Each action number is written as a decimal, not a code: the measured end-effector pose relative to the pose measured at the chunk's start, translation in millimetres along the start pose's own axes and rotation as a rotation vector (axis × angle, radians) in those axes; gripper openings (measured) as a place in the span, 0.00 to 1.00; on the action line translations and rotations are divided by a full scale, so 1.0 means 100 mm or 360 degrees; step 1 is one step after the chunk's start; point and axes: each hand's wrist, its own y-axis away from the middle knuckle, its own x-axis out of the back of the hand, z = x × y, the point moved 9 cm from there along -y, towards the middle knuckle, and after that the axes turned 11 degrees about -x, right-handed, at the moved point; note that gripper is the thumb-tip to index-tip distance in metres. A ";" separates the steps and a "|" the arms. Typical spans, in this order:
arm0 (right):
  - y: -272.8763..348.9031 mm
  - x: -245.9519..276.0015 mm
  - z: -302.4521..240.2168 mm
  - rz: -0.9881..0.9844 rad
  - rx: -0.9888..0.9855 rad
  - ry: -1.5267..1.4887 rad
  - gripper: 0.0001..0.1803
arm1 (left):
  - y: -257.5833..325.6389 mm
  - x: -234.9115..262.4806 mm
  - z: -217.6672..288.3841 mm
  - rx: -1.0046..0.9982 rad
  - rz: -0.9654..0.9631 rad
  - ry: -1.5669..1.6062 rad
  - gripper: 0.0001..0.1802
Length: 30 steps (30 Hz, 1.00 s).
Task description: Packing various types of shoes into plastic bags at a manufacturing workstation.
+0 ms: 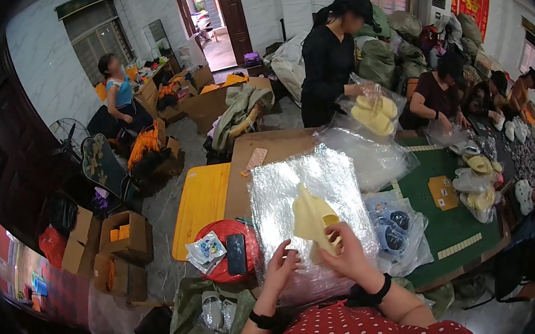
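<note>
Over a shiny silver-wrapped surface (282, 185), my right hand (347, 255) grips a pale yellow slipper (311, 211) by its lower end. Part of the slipper is hidden behind the fingers, and I cannot tell whether a second one lies against it. To its left, my left hand (281, 268) is open with bent fingers apart, close to the slipper and holding nothing. Right of the silver surface lies a pair of blue clogs (392, 232) in a clear bag. A phone (236, 254) and a packet of small colourful pieces (206, 252) rest on a red round stool (215, 228).
Across the table, a person in black (328, 63) handles bagged yellow slippers (376, 113). Clear plastic bags (371, 162) spread beside a green tabletop (429, 248). A yellow board (199, 203) stands at left. An open sack (189, 325) holds grey footwear. Other people sit at right.
</note>
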 end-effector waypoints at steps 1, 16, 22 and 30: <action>0.03 -0.17 0.02 -0.0177 -0.0010 -0.0066 0.27 | 0.00 -0.07 0.08 -0.0056 -0.0125 0.0223 0.37; 0.01 -0.11 0.88 0.0063 -0.0163 0.1023 0.52 | 0.31 -0.04 0.65 -0.0481 0.0466 -0.1867 0.69; 0.04 -0.20 0.91 -0.0016 -0.0223 0.1069 0.54 | 0.30 -0.31 0.31 -0.0273 0.0071 -0.2079 0.73; 0.11 0.31 0.56 0.0281 -0.0060 0.0769 0.43 | 0.34 0.14 0.75 -0.0737 0.0395 -0.1487 0.52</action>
